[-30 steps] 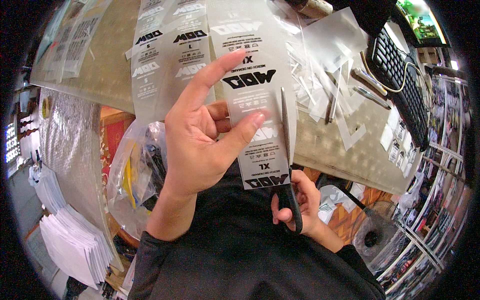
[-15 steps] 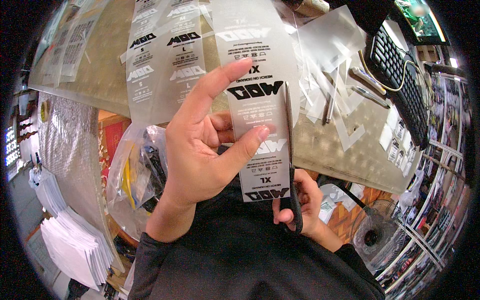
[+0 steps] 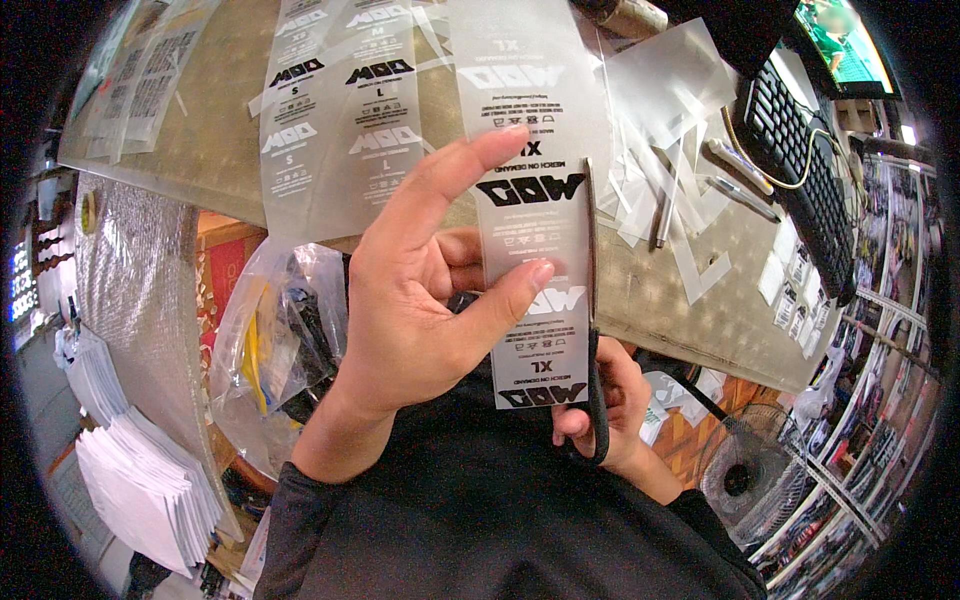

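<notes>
A long translucent film strip with black and white printing [image 3: 538, 335] hangs in front of me. My left hand [image 3: 425, 300] pinches it between the thumb, which lies over its face, and fingers partly hidden behind it; the index finger is stretched upward. Dark-handled scissors [image 3: 599, 415] are in my right hand [image 3: 625, 400], its fingers wrapped around the handles. Their narrow blades point away from me along the strip's right edge. Beyond my hands, the film continues as a wider printed sheet [image 3: 525, 50] over the table.
More printed film sheets [image 3: 340, 150] lie at the left of the table [image 3: 690, 335]. Clear offcuts [image 3: 650, 190], pens [image 3: 742, 198] and a black keyboard [image 3: 800, 150] lie right. A plastic bag [image 3: 240, 345] and stacked white sheets [image 3: 145, 490] are at the left; a fan [image 3: 738, 478] stands lower right.
My left hand, the film strip and the scissors have shifted slightly right in the picture. The view has shifted a little too. Both grips stay the same.
</notes>
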Demonstrator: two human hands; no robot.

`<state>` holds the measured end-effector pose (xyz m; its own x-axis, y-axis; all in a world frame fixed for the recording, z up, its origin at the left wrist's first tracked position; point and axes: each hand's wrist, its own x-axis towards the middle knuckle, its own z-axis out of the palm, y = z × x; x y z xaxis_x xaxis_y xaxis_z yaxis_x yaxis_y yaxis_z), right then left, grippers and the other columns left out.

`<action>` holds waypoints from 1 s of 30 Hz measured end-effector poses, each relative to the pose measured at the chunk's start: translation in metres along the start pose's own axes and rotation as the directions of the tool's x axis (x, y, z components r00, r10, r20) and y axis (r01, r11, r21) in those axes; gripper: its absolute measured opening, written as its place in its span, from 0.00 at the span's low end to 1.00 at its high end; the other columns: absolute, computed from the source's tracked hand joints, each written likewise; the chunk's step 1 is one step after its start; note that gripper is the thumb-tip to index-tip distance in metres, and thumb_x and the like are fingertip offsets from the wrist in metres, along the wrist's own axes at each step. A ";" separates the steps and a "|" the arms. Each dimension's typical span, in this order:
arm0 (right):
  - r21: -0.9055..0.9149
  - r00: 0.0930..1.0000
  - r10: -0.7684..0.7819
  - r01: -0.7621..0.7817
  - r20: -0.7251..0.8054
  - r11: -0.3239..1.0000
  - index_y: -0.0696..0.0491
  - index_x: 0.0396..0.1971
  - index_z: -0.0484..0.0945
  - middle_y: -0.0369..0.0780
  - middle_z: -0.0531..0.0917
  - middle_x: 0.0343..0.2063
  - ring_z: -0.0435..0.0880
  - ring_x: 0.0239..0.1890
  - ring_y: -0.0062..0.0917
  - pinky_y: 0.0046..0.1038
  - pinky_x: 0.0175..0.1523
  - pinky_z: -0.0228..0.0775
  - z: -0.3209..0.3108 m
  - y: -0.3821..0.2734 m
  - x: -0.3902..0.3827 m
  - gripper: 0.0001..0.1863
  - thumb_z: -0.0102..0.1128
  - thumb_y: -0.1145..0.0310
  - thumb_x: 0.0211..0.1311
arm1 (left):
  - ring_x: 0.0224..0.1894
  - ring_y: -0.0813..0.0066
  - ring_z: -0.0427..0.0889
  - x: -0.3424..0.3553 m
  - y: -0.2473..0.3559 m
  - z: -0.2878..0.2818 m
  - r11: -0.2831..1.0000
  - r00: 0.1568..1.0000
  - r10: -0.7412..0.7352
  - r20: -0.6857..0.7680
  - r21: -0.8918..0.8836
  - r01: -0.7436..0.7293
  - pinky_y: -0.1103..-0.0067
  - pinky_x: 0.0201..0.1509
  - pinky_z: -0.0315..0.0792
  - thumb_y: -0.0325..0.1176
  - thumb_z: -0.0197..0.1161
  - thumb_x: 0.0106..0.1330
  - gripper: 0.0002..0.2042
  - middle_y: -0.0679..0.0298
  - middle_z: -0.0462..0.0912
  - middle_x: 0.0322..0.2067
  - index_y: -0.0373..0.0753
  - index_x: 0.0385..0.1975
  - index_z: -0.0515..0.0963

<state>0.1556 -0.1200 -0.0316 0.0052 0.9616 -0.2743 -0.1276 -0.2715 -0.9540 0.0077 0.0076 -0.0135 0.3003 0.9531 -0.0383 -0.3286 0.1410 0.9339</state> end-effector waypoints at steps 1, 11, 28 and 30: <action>0.004 1.000 0.000 0.000 -0.002 1.000 0.64 0.47 0.66 0.43 0.80 0.35 0.79 0.37 0.22 0.21 0.40 0.70 0.000 0.000 0.000 0.35 0.69 0.55 0.46 | 0.42 0.68 0.79 0.000 0.001 0.001 1.000 1.000 -0.003 -0.007 0.001 0.003 0.79 0.43 0.76 0.14 0.59 0.50 0.32 0.50 0.73 0.47 0.29 0.57 0.56; 0.066 0.999 0.028 -0.026 -0.017 0.997 0.63 0.48 0.65 0.36 0.78 0.26 0.75 0.25 0.14 0.16 0.30 0.67 0.001 -0.008 0.012 0.34 0.68 0.58 0.47 | 0.42 0.68 0.79 -0.007 0.000 0.002 0.998 0.997 -0.061 0.040 -0.010 0.061 0.78 0.44 0.76 0.13 0.59 0.50 0.32 0.52 0.71 0.49 0.30 0.57 0.57; 0.087 0.998 -0.010 0.016 -0.067 0.996 0.63 0.49 0.63 0.38 0.79 0.26 0.75 0.22 0.13 0.16 0.26 0.67 0.000 -0.020 0.024 0.35 0.68 0.58 0.48 | 0.47 0.68 0.75 -0.011 -0.001 0.004 0.998 0.992 -0.060 0.111 0.009 0.060 0.79 0.45 0.75 0.13 0.58 0.51 0.31 0.53 0.66 0.52 0.31 0.57 0.58; 0.056 0.997 -0.031 0.035 -0.075 0.998 0.63 0.49 0.63 0.38 0.79 0.26 0.75 0.21 0.13 0.16 0.25 0.67 0.000 -0.018 0.024 0.35 0.68 0.58 0.48 | 0.45 0.67 0.77 -0.011 0.001 0.005 0.997 0.993 -0.073 0.094 0.036 0.070 0.78 0.46 0.75 0.13 0.58 0.50 0.32 0.52 0.70 0.50 0.31 0.57 0.57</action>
<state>0.1579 -0.0917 -0.0216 0.0838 0.9638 -0.2532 -0.1824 -0.2349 -0.9547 0.0090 -0.0042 -0.0104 0.4060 0.9110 -0.0726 -0.2747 0.1974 0.9411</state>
